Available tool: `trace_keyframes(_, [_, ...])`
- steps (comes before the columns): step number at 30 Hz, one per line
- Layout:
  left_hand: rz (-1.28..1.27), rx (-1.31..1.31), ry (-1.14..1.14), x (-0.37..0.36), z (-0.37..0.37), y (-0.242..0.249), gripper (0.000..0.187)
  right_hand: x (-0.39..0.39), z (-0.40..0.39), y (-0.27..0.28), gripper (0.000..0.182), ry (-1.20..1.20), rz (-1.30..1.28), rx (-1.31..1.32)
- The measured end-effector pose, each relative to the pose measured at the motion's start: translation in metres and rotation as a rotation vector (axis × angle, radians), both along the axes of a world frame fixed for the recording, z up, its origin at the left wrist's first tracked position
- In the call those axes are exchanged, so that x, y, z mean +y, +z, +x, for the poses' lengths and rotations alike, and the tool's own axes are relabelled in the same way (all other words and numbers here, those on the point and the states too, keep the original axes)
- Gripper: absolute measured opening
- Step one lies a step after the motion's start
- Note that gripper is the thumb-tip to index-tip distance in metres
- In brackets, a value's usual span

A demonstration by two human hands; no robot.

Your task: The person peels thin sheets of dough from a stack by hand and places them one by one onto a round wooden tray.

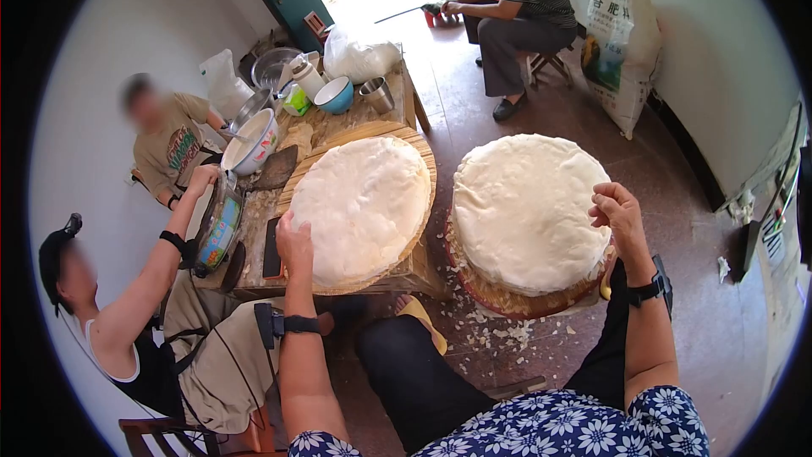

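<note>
Wooden table (254,275): round bamboo tray (420,152) under white slab, bowls (335,95), steel cup (377,95), bottle (307,78).

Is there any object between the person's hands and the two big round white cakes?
Nothing visible. The left hand already rests on the near edge of the round white cake on the woven bamboo tray. The right hand touches the right edge of the round white cake on the lower round tray.
</note>
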State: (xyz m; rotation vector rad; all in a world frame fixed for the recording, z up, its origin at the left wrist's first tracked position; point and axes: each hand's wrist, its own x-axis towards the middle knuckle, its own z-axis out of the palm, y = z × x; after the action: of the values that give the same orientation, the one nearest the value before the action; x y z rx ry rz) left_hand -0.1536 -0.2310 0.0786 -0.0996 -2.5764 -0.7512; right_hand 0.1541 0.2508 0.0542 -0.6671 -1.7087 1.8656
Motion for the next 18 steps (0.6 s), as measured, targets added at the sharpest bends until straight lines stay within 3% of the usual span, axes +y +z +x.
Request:
trace_keyframes(2, [-0.051,0.029,-0.274,0.049,0.020,0.017,0.046,0.001,0.000,-0.001,0.018,0.000,0.003,0.001])
trace_keyframes(6, [-0.215,0.022,-0.566,0.136,0.050,0.021,0.052,0.005,0.002,-0.002,0.018,0.008,0.004,0.018])
trace_keyframes(11, [-0.373,-0.051,-0.564,0.179,0.053,-0.003,0.054,0.016,0.008,-0.008,0.016,0.009,-0.028,-0.003])
trace_keyframes(13, [-0.401,-0.199,-0.528,0.183,0.058,-0.006,0.051,0.020,0.010,-0.007,0.016,0.010,-0.020,-0.005])
trace_keyframes(18, [-0.406,-0.153,-0.504,0.184,0.057,-0.012,0.048,0.027,0.016,-0.002,0.015,0.031,-0.017,-0.011])
